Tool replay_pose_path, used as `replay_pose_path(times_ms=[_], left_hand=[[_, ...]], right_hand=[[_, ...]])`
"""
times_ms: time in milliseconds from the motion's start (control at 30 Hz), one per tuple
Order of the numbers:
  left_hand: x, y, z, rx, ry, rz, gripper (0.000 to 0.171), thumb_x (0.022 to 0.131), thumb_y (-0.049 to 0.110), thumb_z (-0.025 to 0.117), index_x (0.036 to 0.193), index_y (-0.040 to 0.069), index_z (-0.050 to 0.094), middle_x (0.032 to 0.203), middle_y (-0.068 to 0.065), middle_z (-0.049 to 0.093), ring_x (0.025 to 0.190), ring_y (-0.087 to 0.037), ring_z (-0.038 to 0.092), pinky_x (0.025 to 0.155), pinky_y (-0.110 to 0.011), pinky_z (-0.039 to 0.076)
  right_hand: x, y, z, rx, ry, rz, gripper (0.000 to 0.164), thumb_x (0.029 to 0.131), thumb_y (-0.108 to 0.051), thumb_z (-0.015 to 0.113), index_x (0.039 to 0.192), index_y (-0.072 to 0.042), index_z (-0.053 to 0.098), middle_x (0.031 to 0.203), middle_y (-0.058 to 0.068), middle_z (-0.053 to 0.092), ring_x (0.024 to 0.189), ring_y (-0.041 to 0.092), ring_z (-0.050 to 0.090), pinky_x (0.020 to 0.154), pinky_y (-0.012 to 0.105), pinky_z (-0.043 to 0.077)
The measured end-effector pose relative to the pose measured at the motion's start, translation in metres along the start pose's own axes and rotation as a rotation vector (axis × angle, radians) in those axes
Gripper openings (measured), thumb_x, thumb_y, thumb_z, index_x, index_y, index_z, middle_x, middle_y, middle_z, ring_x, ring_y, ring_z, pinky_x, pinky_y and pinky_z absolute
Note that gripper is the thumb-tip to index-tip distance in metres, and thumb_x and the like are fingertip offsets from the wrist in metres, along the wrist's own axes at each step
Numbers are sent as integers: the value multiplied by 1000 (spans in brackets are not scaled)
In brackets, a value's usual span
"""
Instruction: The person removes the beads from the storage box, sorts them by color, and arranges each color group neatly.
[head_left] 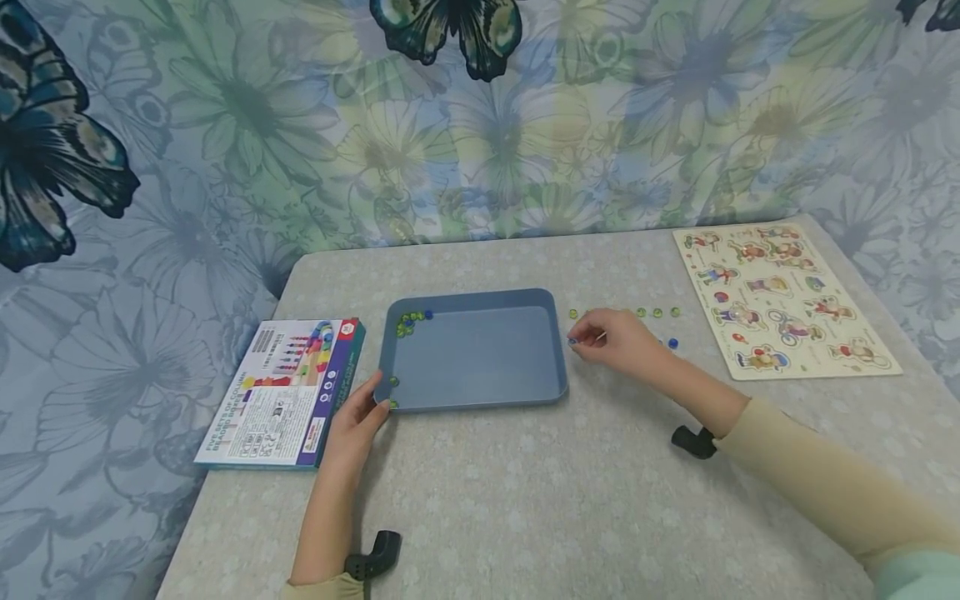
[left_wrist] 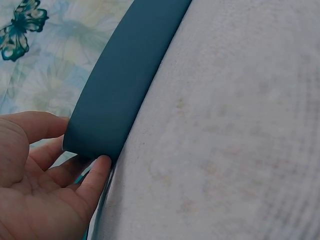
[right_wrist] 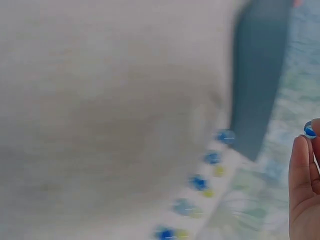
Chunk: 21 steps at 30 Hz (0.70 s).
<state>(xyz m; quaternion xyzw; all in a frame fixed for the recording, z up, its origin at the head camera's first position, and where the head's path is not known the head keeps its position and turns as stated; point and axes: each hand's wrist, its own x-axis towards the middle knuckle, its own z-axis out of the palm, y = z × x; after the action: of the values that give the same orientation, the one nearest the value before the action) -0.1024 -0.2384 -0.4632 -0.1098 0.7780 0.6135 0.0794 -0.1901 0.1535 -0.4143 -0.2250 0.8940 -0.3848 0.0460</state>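
Observation:
A blue-grey tray (head_left: 472,358) lies on the table. My left hand (head_left: 356,423) grips its near left corner, thumb and fingers at the tray wall (left_wrist: 115,85) in the left wrist view. Green and blue marbles (head_left: 406,324) cluster in the far left corner of the tray, and two green marbles (head_left: 393,381) lie near my left fingers. Just right of the tray, my right hand (head_left: 617,340) pinches a blue marble (right_wrist: 309,130) above the table. Beyond it runs a row of green marbles (head_left: 657,312); a blue marble (head_left: 672,343) shows beside the wrist, others being hidden by the hand.
A flat printed box (head_left: 262,400) lies left of the tray, close to my left hand. To the far right is a cream board (head_left: 765,317) with cartoon figures. Patterned fabric (head_left: 495,150) with butterflies hangs behind the table's back edge.

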Motion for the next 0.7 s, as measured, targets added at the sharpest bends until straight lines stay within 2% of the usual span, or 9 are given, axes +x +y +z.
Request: replay_pose_path(times_ms=[167, 400, 700], left_hand=[[0, 0, 0, -5, -8, -4, 50, 97, 22, 50, 145, 21, 35, 152, 0, 25, 139, -22, 22, 110, -41, 26], [0, 0, 0, -6, -12, -6, 50, 97, 20, 50, 145, 20, 35, 152, 0, 25, 139, -22, 23, 110, -41, 26], [0, -1, 0, -7, -6, -4, 50, 97, 21, 51, 145, 21, 35, 152, 0, 25, 139, -22, 23, 109, -39, 28]], right_hand=[[-5, 22, 11, -69, -61, 4, 10, 80, -7, 69, 90, -8, 69, 79, -4, 63, 70, 10, 56, 63, 26, 50], [-1, 32, 22, -150, -140, -8, 11, 79, -3, 68, 89, -6, 68, 76, -4, 62, 70, 8, 55, 64, 25, 50], [-3, 28, 25, -177, -125, 42, 11, 78, -2, 69, 89, -5, 69, 78, -1, 62, 71, 10, 57, 64, 27, 50]])
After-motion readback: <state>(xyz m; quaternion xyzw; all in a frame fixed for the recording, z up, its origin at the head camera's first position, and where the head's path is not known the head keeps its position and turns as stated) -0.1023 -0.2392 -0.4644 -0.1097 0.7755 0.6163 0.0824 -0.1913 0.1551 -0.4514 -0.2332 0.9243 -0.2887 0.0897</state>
